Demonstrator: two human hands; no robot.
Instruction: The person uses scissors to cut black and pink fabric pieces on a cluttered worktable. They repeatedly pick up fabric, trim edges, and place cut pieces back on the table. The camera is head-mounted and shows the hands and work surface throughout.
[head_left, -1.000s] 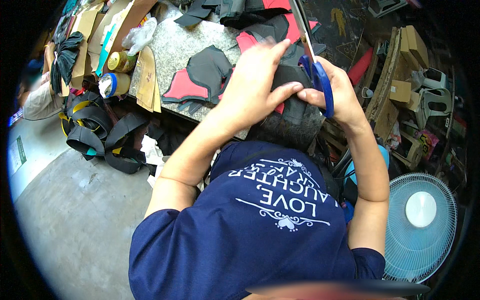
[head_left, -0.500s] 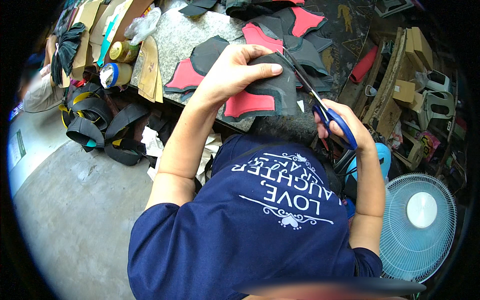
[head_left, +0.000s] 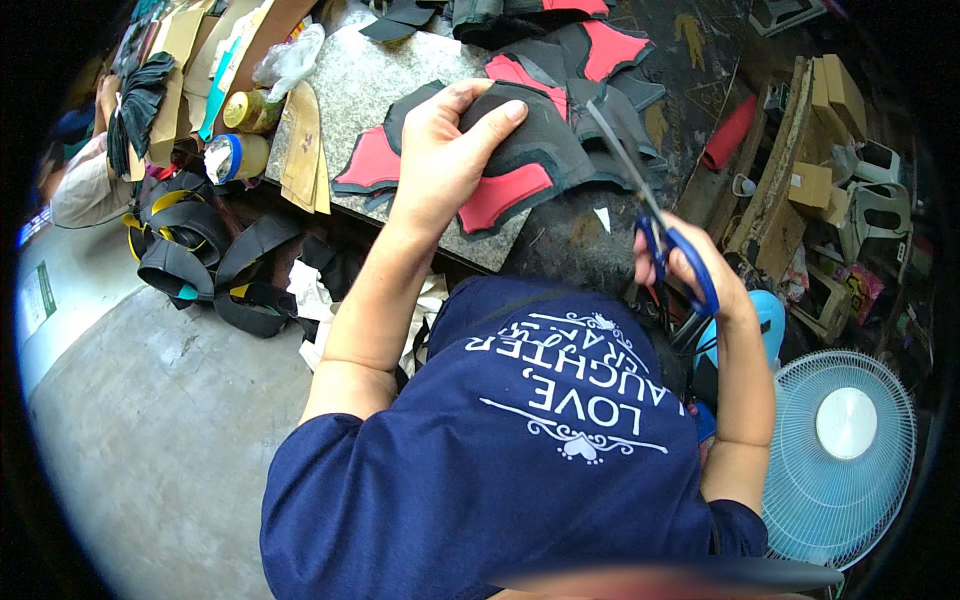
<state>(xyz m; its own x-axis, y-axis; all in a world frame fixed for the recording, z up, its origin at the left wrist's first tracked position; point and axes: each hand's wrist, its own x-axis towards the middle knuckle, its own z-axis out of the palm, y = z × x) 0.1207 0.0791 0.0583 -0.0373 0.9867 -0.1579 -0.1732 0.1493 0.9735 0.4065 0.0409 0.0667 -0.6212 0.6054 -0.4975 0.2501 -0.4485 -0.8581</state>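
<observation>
My left hand [head_left: 450, 150] pinches the upper left edge of a dark grey fabric piece [head_left: 540, 140] with a red panel along its lower side, thumb on top. In my right hand [head_left: 715, 270] is a pair of scissors [head_left: 625, 150] with blue handles. Their blades point up and away and stand just right of the fabric piece, apart from its edge. Beyond the held piece lie similar dark pieces with red panels [head_left: 612, 50]. Another such piece [head_left: 372, 160] shows partly behind my left hand. A small white scrap [head_left: 602, 218] lies on the dark worktop.
Two jars [head_left: 236, 157] and tan card templates [head_left: 301, 145] stand near the left table edge. Black strips [head_left: 185, 250] are heaped below. At right are wooden boards [head_left: 765, 180], stools [head_left: 875, 210] and a fan [head_left: 845, 425]. Another person's sleeve [head_left: 85, 190] shows far left.
The scissors have drawn away rightward from the fabric piece, whose edge they were touching. My left hand has shifted slightly left and turned the piece.
</observation>
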